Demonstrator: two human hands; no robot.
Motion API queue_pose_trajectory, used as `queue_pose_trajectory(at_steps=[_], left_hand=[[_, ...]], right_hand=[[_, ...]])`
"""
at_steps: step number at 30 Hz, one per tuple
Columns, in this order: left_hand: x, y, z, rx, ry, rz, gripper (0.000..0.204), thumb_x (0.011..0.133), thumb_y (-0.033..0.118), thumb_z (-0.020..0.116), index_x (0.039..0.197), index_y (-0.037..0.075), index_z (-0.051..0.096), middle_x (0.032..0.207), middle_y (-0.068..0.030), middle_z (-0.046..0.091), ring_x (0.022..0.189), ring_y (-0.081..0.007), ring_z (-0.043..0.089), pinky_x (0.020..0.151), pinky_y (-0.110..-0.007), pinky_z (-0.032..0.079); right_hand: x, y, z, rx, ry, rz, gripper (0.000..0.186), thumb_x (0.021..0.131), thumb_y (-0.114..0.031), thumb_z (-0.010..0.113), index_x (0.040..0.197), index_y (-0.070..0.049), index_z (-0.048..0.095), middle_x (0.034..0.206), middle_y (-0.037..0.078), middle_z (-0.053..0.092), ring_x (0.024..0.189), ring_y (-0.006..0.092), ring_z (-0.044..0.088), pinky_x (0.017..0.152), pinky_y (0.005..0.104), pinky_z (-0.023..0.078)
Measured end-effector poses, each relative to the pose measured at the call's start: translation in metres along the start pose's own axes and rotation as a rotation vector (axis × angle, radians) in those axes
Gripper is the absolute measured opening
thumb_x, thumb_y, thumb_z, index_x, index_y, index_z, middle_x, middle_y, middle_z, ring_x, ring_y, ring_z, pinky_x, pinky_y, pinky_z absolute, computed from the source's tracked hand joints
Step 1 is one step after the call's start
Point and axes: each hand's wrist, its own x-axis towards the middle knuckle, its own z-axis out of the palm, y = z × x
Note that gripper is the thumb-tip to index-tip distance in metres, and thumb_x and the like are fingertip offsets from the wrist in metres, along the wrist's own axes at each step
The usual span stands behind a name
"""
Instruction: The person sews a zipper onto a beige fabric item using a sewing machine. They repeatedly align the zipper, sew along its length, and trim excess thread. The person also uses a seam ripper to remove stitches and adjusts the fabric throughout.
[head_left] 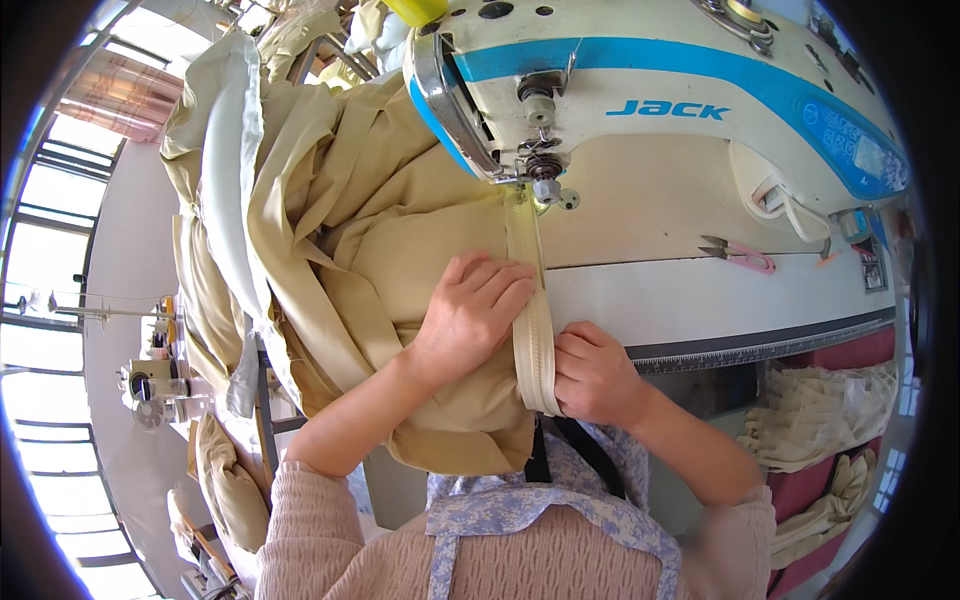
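My left hand [480,310] has curled fingers on the cream zipper tape [528,350] and the edge of the large khaki fabric [380,260], pressing them together. My right hand [590,370] grips the hanging loop of tape lower down, near the table's front edge. The tape runs up to the presser-foot area of a white and blue sewing machine [650,80], where the needle is too small to make out. The fabric is bunched in deep folds left of the machine and drapes over the front edge toward my lap.
Pink-handled thread snips [750,258] lie on the machine table [700,300], whose front edge carries a ruler strip [720,352]. Piled cream fabric pieces [810,420] sit on a shelf at lower right. A khaki bundle [225,475], other equipment and windows are at left.
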Motion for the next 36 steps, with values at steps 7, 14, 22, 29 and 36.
queue_pose_trajectory(at_steps=[7,14,22,29,36], left_hand=[[-0.003,-0.004,0.007,0.081,0.026,0.011,0.023,0.076,0.012,0.073,0.099,0.008,0.07,0.112,-0.0028,0.075,0.104,-0.0192,0.072,0.099,-0.043,0.045],[-0.006,-0.016,0.017,0.079,0.112,0.077,0.024,0.076,0.013,0.068,0.099,0.006,0.066,0.107,-0.0047,0.072,0.101,-0.0182,0.071,0.09,-0.038,0.048],[0.007,-0.049,0.029,0.071,0.191,0.12,0.018,0.079,0.013,0.066,0.096,0.008,0.063,0.092,-0.0029,0.066,0.092,-0.0169,0.069,0.09,-0.038,0.048],[0.025,-0.078,0.034,0.048,0.233,0.176,0.023,0.072,0.013,0.069,0.095,0.007,0.064,0.088,-0.0025,0.062,0.081,-0.0197,0.064,0.098,-0.039,0.045],[-0.004,-0.036,0.003,-0.08,0.027,0.158,0.036,0.075,0.01,0.073,0.109,0.001,0.07,0.113,-0.0088,0.07,0.101,-0.0296,0.071,0.083,-0.041,0.06]], right_hand=[[0.002,-0.002,-0.001,-0.014,-0.043,0.035,0.029,0.071,-0.015,0.078,0.1,-0.011,0.079,0.094,0.0,0.073,0.088,0.0195,0.065,0.082,0.0378,0.052],[0.012,-0.005,-0.004,-0.069,-0.104,0.063,0.027,0.076,-0.016,0.079,0.102,-0.013,0.081,0.092,-0.001,0.073,0.087,0.0181,0.065,0.084,0.0375,0.049],[0.039,0.013,-0.002,-0.115,-0.118,0.097,0.019,0.075,-0.012,0.08,0.095,-0.011,0.079,0.084,0.0,0.07,0.077,0.0184,0.063,0.079,0.0373,0.048],[0.053,0.026,0.003,-0.109,-0.158,0.11,0.021,0.077,-0.011,0.078,0.098,-0.008,0.078,0.094,0.006,0.071,0.089,0.0245,0.066,0.085,0.0417,0.052],[0.019,-0.014,0.008,0.113,-0.199,-0.129,0.022,0.083,-0.015,0.069,0.103,-0.006,0.073,0.111,0.007,0.07,0.111,0.0254,0.067,0.102,0.0378,0.055]])
